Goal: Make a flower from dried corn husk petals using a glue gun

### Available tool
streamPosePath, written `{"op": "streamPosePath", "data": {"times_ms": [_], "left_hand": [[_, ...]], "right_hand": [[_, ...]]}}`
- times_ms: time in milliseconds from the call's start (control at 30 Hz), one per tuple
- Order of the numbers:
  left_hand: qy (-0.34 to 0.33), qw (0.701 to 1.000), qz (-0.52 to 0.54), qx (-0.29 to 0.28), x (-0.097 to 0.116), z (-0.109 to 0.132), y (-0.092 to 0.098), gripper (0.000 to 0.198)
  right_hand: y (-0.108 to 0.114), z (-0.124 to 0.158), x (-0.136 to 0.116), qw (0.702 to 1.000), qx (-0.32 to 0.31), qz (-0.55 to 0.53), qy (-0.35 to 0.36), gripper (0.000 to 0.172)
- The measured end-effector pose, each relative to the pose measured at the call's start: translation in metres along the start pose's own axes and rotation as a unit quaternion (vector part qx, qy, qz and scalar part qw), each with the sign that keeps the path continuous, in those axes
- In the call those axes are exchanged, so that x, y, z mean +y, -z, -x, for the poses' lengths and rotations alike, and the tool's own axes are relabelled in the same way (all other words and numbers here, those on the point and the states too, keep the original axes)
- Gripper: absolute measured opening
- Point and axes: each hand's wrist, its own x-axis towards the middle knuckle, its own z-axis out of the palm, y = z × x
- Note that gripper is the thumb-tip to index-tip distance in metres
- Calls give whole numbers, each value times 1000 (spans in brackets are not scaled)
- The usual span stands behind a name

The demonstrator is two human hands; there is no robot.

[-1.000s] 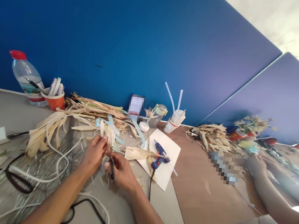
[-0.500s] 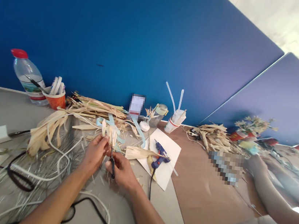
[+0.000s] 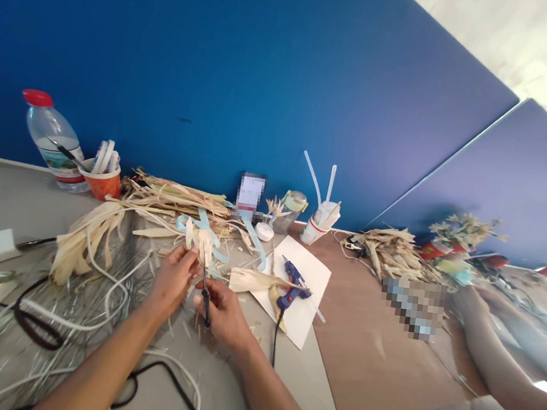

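My left hand [image 3: 171, 279] pinches a small pale piece of dried corn husk [image 3: 204, 244] and holds it upright over the grey table [image 3: 16, 205]. My right hand [image 3: 222, 312] grips small black-handled scissors [image 3: 206, 295], whose blades point up at the base of that husk piece. Light-blue ribbon strips [image 3: 203, 223] and loose husks [image 3: 173, 198] lie just behind both hands. A long husk [image 3: 256, 279] lies to the right of my hands.
A blue glue gun [image 3: 291, 287] rests on white paper [image 3: 312, 271]. Behind stand a water bottle [image 3: 51, 139], an orange cup [image 3: 101, 184] and a white cup with glue sticks [image 3: 319, 221]. Cables [image 3: 105, 297] cross the table at left. Another person's arm [image 3: 498, 369] works at the right.
My hands have barely shifted; the scissors stay at the base of the husk piece. The other person's hand at right has moved slightly.
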Motion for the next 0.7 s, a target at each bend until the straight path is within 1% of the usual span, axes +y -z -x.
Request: {"op": "streamPosePath", "data": {"times_ms": [100,233,467,700], "left_hand": [[-11,1000,-15,2,-1,-2,3,24],[-6,1000,-17,10,-4,-5,6,21],[-17,1000,9,6,2,-3,3,24],[-16,1000,0,7,2,-5,6,25]], "right_hand": [[0,0,-1,1000,9,12,2,26],[-1,1,1,999,26,32,-1,22],[0,2,5,999,23,42,-16,17],[-3,1,11,997,48,51,-41,17]]}}
